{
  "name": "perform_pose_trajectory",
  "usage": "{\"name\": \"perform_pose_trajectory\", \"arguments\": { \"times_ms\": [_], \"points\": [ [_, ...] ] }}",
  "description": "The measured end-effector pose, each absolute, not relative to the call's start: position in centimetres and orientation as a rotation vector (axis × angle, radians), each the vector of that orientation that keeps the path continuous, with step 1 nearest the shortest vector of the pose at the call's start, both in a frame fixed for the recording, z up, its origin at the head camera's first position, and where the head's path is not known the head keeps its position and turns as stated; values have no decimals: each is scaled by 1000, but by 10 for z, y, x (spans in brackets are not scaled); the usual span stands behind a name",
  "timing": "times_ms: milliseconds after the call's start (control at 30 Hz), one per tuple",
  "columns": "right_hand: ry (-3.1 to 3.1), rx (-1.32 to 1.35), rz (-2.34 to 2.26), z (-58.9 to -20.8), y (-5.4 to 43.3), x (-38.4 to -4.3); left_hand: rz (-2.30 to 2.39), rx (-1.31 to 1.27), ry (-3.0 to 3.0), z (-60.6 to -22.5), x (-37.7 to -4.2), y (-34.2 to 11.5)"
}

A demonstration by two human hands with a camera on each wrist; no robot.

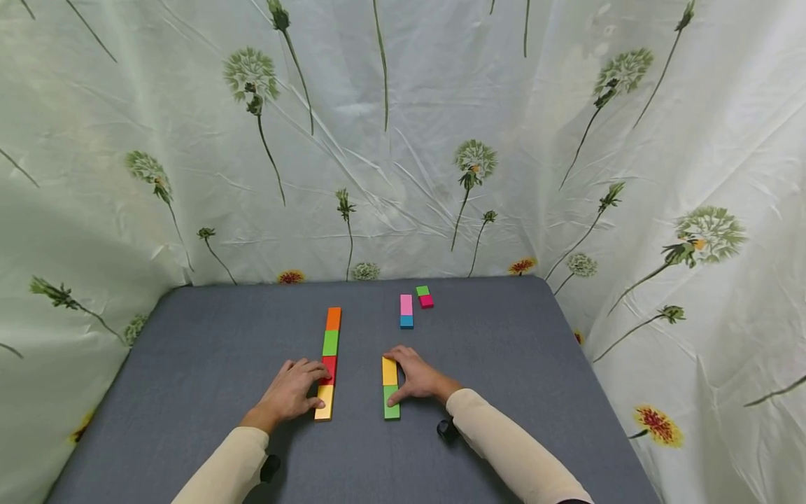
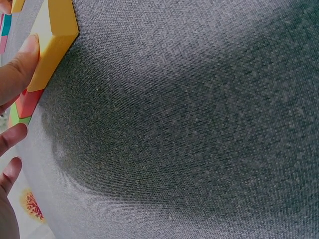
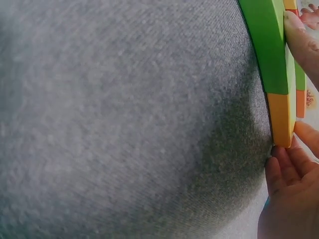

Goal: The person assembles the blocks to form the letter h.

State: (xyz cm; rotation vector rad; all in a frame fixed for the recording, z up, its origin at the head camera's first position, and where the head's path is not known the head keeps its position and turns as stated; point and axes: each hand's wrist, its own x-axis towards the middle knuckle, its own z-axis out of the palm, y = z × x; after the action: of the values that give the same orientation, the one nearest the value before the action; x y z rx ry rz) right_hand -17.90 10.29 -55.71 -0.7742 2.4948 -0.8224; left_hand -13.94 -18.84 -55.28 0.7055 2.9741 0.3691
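A row of rectangular blocks lies left of centre: orange (image 1: 334, 318), green (image 1: 330, 343), red (image 1: 329, 365) and yellow (image 1: 324, 404), end to end. My left hand (image 1: 288, 393) is at its near left side, fingers spread, one reaching over the red block. In the left wrist view its thumb (image 2: 25, 62) touches the yellow block (image 2: 49, 47). A shorter row has a yellow block (image 1: 390, 371) beyond a green block (image 1: 392, 409). My right hand (image 1: 420, 374) holds this row, fingers bent at the yellow block's far end (image 3: 280, 117), thumb on the green block (image 3: 269, 47).
Beyond the right hand lie a pink block (image 1: 406, 304) touching a blue one (image 1: 406, 322), and a small green block (image 1: 422, 290) touching a magenta one (image 1: 427, 302). A grey cloth-covered table (image 1: 208, 350) bears everything. A flower-print curtain (image 1: 403, 210) hangs behind and along both sides.
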Motion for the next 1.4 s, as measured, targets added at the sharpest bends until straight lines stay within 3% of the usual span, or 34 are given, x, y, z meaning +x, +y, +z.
{"name": "perform_pose_trajectory", "arguments": {
  "times_ms": [867, 1400],
  "points": [
    [2479, -706, -941, -561, 100, -193, 352, 738, 3002, -554, -143, -198],
    [2886, -345, -1101, -548, 103, -275, 343, 769, 2973, -552, -139, -192]
  ]
}}
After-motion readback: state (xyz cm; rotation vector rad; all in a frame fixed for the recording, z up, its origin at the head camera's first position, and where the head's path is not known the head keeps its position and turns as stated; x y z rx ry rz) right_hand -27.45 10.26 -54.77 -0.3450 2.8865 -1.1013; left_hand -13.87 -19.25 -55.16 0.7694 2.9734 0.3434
